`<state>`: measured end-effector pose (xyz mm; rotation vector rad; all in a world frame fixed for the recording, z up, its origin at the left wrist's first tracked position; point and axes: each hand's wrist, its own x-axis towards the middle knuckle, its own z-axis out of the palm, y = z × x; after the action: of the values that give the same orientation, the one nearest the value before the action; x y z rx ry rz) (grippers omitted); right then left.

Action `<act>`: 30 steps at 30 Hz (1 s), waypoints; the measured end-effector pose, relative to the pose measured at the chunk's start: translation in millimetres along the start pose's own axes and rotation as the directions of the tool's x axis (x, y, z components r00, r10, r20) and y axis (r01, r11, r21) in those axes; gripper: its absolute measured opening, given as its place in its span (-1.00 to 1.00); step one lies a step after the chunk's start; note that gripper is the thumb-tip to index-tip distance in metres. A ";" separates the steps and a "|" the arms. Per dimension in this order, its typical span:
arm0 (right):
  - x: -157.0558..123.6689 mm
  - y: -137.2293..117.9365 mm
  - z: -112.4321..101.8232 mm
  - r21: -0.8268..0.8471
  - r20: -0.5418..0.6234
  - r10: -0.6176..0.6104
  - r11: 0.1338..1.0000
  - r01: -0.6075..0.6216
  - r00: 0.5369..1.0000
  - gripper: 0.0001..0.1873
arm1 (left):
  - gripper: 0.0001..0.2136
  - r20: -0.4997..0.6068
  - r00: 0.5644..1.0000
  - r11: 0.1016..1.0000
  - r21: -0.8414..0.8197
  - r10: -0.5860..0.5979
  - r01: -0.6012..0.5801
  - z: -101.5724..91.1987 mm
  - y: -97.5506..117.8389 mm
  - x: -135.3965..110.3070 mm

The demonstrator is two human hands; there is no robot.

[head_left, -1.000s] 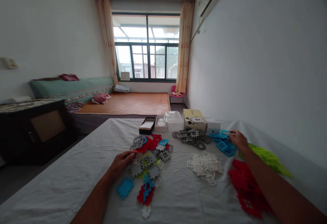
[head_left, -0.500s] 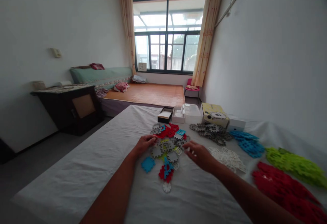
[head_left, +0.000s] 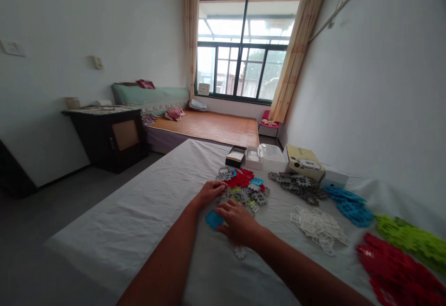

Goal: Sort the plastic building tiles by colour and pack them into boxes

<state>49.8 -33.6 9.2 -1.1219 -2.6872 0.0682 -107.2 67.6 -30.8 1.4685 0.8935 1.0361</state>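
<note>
A mixed pile of interlocking plastic building pieces (head_left: pixel 244 196), in grey, red, blue, white and lime, lies on the white cloth. At the pile's left edge my left hand (head_left: pixel 211 192) has its fingertips pressed together; a bit of red shows there, but what they hold is hidden. Over the pile's near side, my right hand (head_left: pixel 240 222) reaches with fingers apart and nothing visible in them. Its fingertips are close to a blue square piece (head_left: pixel 213 220). A round white piece (head_left: pixel 240 252) lies below that hand, which covers some of the near pieces.
Sorted heaps lie to the right: grey pieces (head_left: pixel 299 186), white pieces (head_left: pixel 318 227), blue pieces (head_left: pixel 351 206), lime pieces (head_left: pixel 413 238) and red pieces (head_left: pixel 397 269). Behind stand a black box (head_left: pixel 235 156), a clear plastic container (head_left: pixel 272 157) and a yellow carton (head_left: pixel 304 162).
My right hand has moved left from the pile's right side to over its near part. My left hand stays at the left edge. The view has turned slightly left.
</note>
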 end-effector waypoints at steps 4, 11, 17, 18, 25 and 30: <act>15.7 -17.0 25.1 -0.120 -0.015 -0.027 0.992 0.025 1.000 -0.70 | -0.69 -0.005 1.000 1.000 0.015 0.026 -0.026 -1.1 0.4 -1.0; -5.3 -0.8 -2.3 -0.107 -0.145 0.006 0.994 -0.021 0.989 -0.79 | -0.69 -0.006 1.000 1.000 0.020 0.009 -0.009 -2.4 -3.2 0.8; -82.7 98.3 -41.2 0.278 -0.268 0.393 0.906 -0.320 0.880 -0.70 | -0.67 -0.034 0.999 0.999 0.023 -0.038 0.039 -1.7 -1.2 1.7; -100.1 123.2 -45.4 0.315 -0.270 0.457 0.874 -0.370 0.848 -0.69 | -0.66 -0.039 0.998 0.999 0.027 -0.045 0.046 -1.5 0.1 1.9; -221.4 288.0 -77.1 0.316 -0.450 0.801 0.556 -0.769 0.395 -0.67 | -0.65 -0.074 0.992 0.995 0.021 -0.098 0.100 -1.8 5.3 3.4; -260.3 333.1 -94.3 0.306 -0.511 0.846 0.344 -0.888 0.152 -0.72 | -0.65 -0.077 0.991 0.993 0.017 -0.113 0.115 -5.4 3.1 3.9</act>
<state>480.3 13.4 7.8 -2.1409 -1.1447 -0.1739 -110.9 72.6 -26.9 1.3866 1.0344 1.0055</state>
